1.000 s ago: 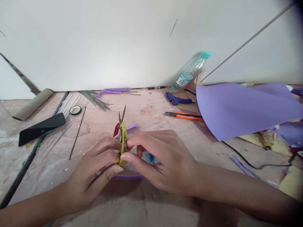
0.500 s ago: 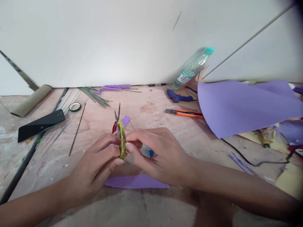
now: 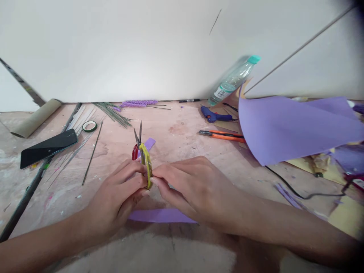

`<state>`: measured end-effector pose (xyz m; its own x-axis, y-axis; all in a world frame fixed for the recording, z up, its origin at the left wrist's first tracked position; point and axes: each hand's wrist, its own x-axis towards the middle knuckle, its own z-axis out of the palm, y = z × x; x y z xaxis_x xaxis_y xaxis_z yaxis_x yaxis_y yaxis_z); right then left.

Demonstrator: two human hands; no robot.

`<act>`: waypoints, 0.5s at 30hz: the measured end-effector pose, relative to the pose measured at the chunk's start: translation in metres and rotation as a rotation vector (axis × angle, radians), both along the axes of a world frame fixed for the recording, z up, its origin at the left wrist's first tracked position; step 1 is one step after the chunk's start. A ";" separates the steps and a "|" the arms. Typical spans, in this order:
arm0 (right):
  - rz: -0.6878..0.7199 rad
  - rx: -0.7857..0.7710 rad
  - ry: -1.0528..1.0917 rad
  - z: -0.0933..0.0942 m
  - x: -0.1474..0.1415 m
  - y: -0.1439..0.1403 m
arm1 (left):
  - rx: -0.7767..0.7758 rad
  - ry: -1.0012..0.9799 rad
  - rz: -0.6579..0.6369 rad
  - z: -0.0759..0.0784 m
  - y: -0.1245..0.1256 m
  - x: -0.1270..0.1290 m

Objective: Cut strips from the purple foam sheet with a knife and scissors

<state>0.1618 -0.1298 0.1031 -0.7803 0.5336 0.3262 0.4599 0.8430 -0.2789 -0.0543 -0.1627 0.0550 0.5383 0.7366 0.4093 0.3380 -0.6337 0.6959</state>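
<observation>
Lying way out beyond the left hand was a brown cardboard tube [image 3: 36, 118], with a black phone [image 3: 49, 148] a bit nearer. Then came some thin clear wires [image 3: 74, 151], a roll of tape [image 3: 90, 131] by their far end, and one dark stick [image 3: 92, 153] just left of the hand. Green stems [image 3: 113, 114] sat farther out ahead. The left hand [image 3: 118, 193] had its fingers curled onto the yellow handle of the scissors [image 3: 145, 155], so those were up between both hands, blades slightly apart and pointing away. Purple flower sprigs [image 3: 138, 103] lay well beyond the blades, a small purple piece [image 3: 149, 143] just behind the scissors, and a purple strip [image 3: 163, 216] below the hands. The right hand [image 3: 193, 185] had thumb and forefinger pressed together right at the yellow handle; honestly couldn't tell if anything tiny was pinched there. Ahead and right of that hand: a blue glue gun [image 3: 216, 114], an orange cutter [image 3: 223, 136], a tilted bottle [image 3: 233, 83], then a big purple sheet [image 3: 295, 129] farther right.
</observation>
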 end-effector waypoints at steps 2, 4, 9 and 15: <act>0.005 0.058 -0.046 0.000 0.000 -0.002 | 0.001 -0.005 -0.005 0.000 0.000 0.000; -0.005 0.157 -0.075 -0.002 -0.002 -0.006 | 0.012 -0.003 -0.001 0.000 0.001 0.000; -0.058 0.411 -0.103 -0.013 -0.009 -0.014 | 0.065 0.043 0.038 0.000 0.004 0.002; -0.132 0.420 -0.093 -0.019 -0.009 -0.004 | 0.036 0.051 0.086 -0.004 0.001 0.001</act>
